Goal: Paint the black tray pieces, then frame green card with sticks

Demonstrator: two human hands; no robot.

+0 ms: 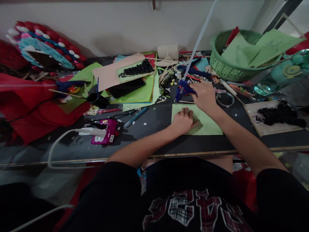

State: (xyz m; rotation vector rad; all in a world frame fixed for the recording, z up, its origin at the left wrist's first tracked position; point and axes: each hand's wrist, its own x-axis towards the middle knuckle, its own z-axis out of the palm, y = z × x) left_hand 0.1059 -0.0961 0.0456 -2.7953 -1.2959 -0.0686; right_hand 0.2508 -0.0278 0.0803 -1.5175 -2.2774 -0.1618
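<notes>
A sheet of light green paper (pixel 210 125) lies at the front of the dark table. My left hand (pixel 181 122) rests on it, palm down, with the fingers stretched forward and the thumb out to the side. My right hand (pixel 204 95) grips a blue glue gun (pixel 181 89) just beyond the paper's far edge, its nozzle pointing down. From the gun's back a long translucent glue stick (pixel 200 37) rises toward the top of the view. Close to the nozzle, a thin wooden stick (pixel 187 102) lies along the paper's far edge.
Left of the paper are a purple power strip (pixel 106 132) with a white plug and a blue pen (pixel 135 117). Behind lie stacked coloured papers (pixel 147 90) and a phone (pixel 127 87). A green basket (pixel 227 72), a bottle (pixel 277 77) and a black-decorated board (pixel 260 127) stand right.
</notes>
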